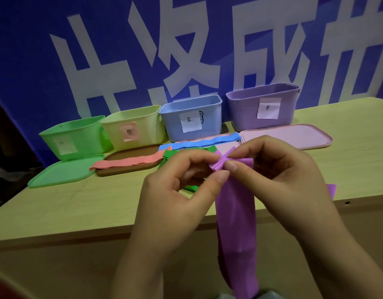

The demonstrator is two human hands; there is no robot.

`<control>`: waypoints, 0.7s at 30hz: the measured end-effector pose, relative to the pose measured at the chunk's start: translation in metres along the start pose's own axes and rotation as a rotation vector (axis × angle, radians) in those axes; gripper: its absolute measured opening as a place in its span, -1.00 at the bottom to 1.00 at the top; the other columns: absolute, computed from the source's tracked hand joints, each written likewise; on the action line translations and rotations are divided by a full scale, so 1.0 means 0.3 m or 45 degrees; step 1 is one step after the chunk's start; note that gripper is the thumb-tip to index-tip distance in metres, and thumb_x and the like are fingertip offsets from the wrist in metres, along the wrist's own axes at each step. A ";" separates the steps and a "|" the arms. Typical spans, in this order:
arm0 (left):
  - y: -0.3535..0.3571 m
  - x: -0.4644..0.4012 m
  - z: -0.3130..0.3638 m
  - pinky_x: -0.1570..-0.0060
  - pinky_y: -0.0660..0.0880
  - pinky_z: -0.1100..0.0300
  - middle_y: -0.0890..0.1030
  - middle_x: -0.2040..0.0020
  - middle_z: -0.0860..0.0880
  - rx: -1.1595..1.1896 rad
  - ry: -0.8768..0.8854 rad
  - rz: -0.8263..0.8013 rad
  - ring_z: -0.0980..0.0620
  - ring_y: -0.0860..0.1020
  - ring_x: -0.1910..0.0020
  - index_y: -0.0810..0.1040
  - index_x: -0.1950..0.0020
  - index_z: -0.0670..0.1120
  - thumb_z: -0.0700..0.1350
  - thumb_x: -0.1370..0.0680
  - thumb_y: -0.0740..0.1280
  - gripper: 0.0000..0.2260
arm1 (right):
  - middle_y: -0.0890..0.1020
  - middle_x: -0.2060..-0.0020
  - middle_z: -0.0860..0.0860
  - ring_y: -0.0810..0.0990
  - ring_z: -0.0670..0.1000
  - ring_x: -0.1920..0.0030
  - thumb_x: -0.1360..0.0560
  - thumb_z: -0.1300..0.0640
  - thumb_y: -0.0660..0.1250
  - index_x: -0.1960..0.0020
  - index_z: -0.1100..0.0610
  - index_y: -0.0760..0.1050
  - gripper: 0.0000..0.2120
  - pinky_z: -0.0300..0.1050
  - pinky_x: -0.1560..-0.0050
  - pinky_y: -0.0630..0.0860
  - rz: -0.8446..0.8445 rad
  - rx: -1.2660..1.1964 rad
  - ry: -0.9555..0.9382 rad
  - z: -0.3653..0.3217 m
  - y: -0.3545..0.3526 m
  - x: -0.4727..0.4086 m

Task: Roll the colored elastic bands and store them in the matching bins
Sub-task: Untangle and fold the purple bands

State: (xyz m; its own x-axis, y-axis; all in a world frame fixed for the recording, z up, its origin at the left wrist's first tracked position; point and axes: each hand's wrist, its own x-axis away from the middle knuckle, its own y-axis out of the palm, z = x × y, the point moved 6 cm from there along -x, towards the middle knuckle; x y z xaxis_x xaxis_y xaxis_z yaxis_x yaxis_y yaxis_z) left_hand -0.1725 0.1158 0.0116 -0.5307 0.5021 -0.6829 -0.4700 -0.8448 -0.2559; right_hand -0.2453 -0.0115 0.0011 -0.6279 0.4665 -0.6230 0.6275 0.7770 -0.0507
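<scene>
Table: light wood table (pixel 82 203), blue wall (pixel 24 50) at 12 o'clock.
Left hand: your left hand (pixel 175 188) pinches the purple band (pixel 234 212).
Right hand: your right hand (pixel 281 180) pinches its top too.
Band: hangs toward 6 o'clock.
Purple bin: the purple bin (pixel 261 106) sits at 1 o'clock.

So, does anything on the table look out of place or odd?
One thing: the salmon-pink band lies on a brown lid, and no bin is pink; the pink label is on the yellow bin.
</scene>
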 end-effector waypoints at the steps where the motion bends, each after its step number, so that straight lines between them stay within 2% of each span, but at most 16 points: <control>1: -0.004 -0.002 0.000 0.14 0.54 0.33 0.68 0.14 0.13 -0.016 0.011 0.008 0.16 0.65 0.13 0.61 0.06 0.06 -0.03 -0.39 0.39 -0.85 | 0.66 0.26 -0.06 0.63 -0.07 0.23 -0.30 0.09 0.49 0.19 0.03 0.58 -0.87 -0.19 0.19 0.59 0.011 0.007 -0.011 -0.006 -0.001 0.001; 3: -0.015 -0.005 -0.005 0.14 0.55 0.30 0.68 0.15 0.11 -0.019 0.008 0.010 0.16 0.66 0.14 0.61 0.07 0.06 -0.06 -0.39 0.41 -0.86 | 0.64 0.27 -0.08 0.61 -0.09 0.25 -0.25 0.04 0.55 0.17 0.06 0.56 -0.76 -0.26 0.22 0.57 0.044 0.054 -0.026 -0.017 -0.011 0.001; 5: -0.026 -0.004 -0.008 0.14 0.56 0.29 0.68 0.16 0.12 -0.010 -0.004 -0.018 0.16 0.65 0.14 0.62 0.09 0.06 -0.08 -0.38 0.43 -0.87 | 0.61 0.27 -0.07 0.59 -0.07 0.24 -0.20 -0.05 0.48 0.20 0.03 0.56 -0.76 -0.23 0.24 0.57 0.048 0.108 -0.023 -0.020 -0.023 -0.003; 6: -0.028 -0.004 -0.006 0.14 0.55 0.29 0.68 0.16 0.13 -0.005 -0.004 -0.044 0.16 0.65 0.13 0.61 0.09 0.06 -0.07 -0.38 0.43 -0.87 | 0.61 0.26 -0.07 0.59 -0.07 0.21 -0.19 -0.06 0.51 0.24 0.00 0.56 -0.76 -0.21 0.23 0.57 0.035 0.111 -0.006 -0.014 -0.028 -0.004; 8: -0.029 -0.005 -0.004 0.14 0.54 0.31 0.67 0.15 0.12 0.010 -0.009 -0.085 0.15 0.65 0.13 0.61 0.11 0.09 -0.07 -0.38 0.41 -0.88 | 0.61 0.19 -0.08 0.61 -0.09 0.09 -0.17 0.00 0.59 0.29 -0.03 0.56 -0.76 -0.22 0.18 0.58 -0.013 0.045 0.042 0.005 -0.032 -0.005; 10: -0.034 -0.008 -0.006 0.15 0.51 0.35 0.67 0.17 0.10 0.056 -0.022 -0.086 0.16 0.64 0.15 0.61 0.13 0.11 -0.12 -0.37 0.44 -0.85 | 0.65 0.10 -0.08 0.62 -0.11 -0.01 -0.17 0.11 0.56 0.31 -0.05 0.58 -0.81 -0.26 0.12 0.57 -0.079 -0.085 0.071 0.013 -0.022 -0.005; 12: -0.040 -0.007 -0.007 0.18 0.51 0.36 0.68 0.18 0.06 0.125 -0.029 -0.085 0.16 0.64 0.18 0.60 0.13 0.15 -0.11 -0.36 0.42 -0.83 | 0.69 0.15 0.00 0.66 -0.08 0.08 -0.16 0.19 0.56 0.32 0.06 0.58 -0.81 -0.26 0.13 0.58 -0.117 -0.240 0.093 0.011 -0.013 0.000; 14: -0.044 -0.005 -0.011 0.19 0.52 0.34 0.69 0.17 -0.01 0.166 -0.060 -0.085 0.12 0.66 0.18 0.59 0.13 0.14 -0.11 -0.34 0.44 -0.82 | 0.69 0.26 0.05 0.67 -0.06 0.22 -0.14 0.21 0.47 0.32 0.16 0.55 -0.86 -0.25 0.18 0.59 -0.096 -0.342 0.099 0.004 -0.014 0.006; 16: -0.048 -0.001 -0.021 0.20 0.53 0.34 0.70 0.18 -0.03 0.165 -0.109 -0.072 0.09 0.67 0.18 0.58 0.14 0.09 -0.20 -0.34 0.46 -0.79 | 0.68 0.31 0.05 0.66 -0.05 0.25 -0.14 0.22 0.45 0.29 0.12 0.50 -0.81 -0.26 0.21 0.58 -0.077 -0.390 0.076 -0.006 -0.014 0.011; 18: -0.052 0.001 -0.028 0.20 0.52 0.36 0.71 0.19 0.01 0.151 -0.151 -0.079 0.12 0.67 0.18 0.57 0.13 0.05 -0.23 -0.37 0.39 -0.82 | 0.68 0.34 0.01 0.67 -0.05 0.25 -0.15 0.24 0.47 0.24 0.11 0.42 -0.72 -0.27 0.22 0.57 -0.082 -0.385 0.054 -0.008 -0.009 0.013; 21: -0.055 -0.005 -0.020 0.15 0.50 0.39 0.68 0.16 0.13 -0.009 -0.108 -0.181 0.20 0.64 0.16 0.61 0.09 0.05 -0.22 -0.38 0.41 -0.81 | 0.67 0.36 -0.02 0.67 -0.07 0.26 -0.17 0.25 0.55 0.29 -0.04 0.45 -0.66 -0.27 0.23 0.56 -0.114 -0.378 0.044 0.001 0.000 0.013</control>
State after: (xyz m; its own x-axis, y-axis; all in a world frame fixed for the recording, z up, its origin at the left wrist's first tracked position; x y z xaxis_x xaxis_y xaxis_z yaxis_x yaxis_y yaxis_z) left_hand -0.1598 0.1280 0.0127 -0.5173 0.6301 -0.5791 -0.5398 -0.7653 -0.3506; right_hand -0.2477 -0.0099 -0.0016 -0.6927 0.4010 -0.5995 0.4104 0.9027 0.1295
